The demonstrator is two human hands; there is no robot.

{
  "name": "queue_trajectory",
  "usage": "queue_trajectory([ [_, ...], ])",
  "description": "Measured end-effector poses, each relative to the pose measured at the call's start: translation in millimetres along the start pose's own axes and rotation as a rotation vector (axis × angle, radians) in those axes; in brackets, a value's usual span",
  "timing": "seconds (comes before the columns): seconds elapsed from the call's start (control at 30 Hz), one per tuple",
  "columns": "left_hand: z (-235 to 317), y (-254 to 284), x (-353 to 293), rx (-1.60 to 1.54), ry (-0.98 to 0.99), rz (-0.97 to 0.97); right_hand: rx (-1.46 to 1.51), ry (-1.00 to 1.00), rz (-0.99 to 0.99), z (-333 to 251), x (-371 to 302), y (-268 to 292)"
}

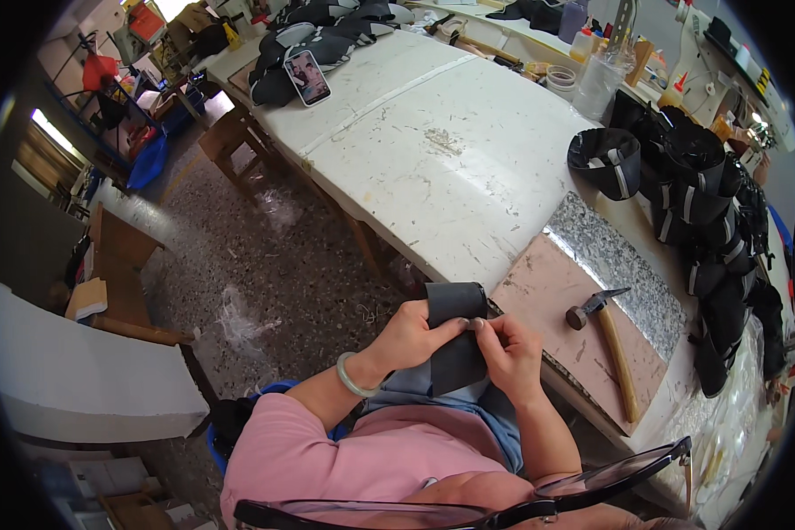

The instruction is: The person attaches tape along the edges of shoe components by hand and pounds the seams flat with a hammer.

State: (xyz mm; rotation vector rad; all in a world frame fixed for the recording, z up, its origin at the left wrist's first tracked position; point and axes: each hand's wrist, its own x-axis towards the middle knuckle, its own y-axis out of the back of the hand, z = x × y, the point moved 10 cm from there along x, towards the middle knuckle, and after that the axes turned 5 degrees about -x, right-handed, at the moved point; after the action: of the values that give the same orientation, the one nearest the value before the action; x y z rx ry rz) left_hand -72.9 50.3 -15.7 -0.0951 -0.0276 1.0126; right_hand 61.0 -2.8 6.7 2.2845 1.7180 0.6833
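Observation:
Over my lap, beside the table's near edge, both hands grip a dark, flat strip of leather-like material (pixel 458 373). Its upper part stands above my fingers and the rest hangs below them. My left hand (pixel 412 338), with a pale bangle on its wrist, is closed on the strip, thumb on the face towards me. My right hand (pixel 512 352) pinches the strip's right edge, and the two thumbs almost meet. Whether anything small sits between the fingertips is too fine to tell. Right of my hands, a hammer (pixel 616 353) with a wooden handle lies on a pinkish board (pixel 546 287).
A speckled stone slab (pixel 618 256) lies behind the board. Black curved pieces (pixel 715 194) are piled at the right, next to clear plastic sheeting (pixel 724 442). A phone (pixel 307 79) leans on dark pieces at the white table's (pixel 397 141) far left. Bottles and tools line the back.

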Motion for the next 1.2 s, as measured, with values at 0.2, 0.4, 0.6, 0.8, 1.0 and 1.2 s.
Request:
queue_trajectory([
  [0.2, -3.7, -8.4, -4.9, -0.025, 0.035, -0.058, 0.310, -0.302, -0.240, 25.1, -3.0, -5.5],
  [0.4, 3.2, -16.7, -7.9, 0.053, -0.003, -0.064, -0.074, 0.022, -0.193, 6.5, 0.8, 6.3],
  [0.6, 4.5, -22.8, -9.9, 0.119, 0.021, -0.105, 0.081, -0.072, -0.205, 6.8, 11.1, 3.3],
  [0.8, -3.0, -18.7, -12.7, 0.071, 0.026, -0.077, 0.072, -0.019, -0.184, 6.2, 11.1, -2.5],
  [1.0, -6.5, -30.3, -12.5, 0.093, 0.052, -0.142, 0.157, -0.207, -0.275, 26.7, 2.8, -3.9],
  [1.2, -1.8, -21.2, 28.3, 0.306, -0.205, 0.053, 0.009, -0.166, 0.147, 21.7, 11.0, 68.4],
])
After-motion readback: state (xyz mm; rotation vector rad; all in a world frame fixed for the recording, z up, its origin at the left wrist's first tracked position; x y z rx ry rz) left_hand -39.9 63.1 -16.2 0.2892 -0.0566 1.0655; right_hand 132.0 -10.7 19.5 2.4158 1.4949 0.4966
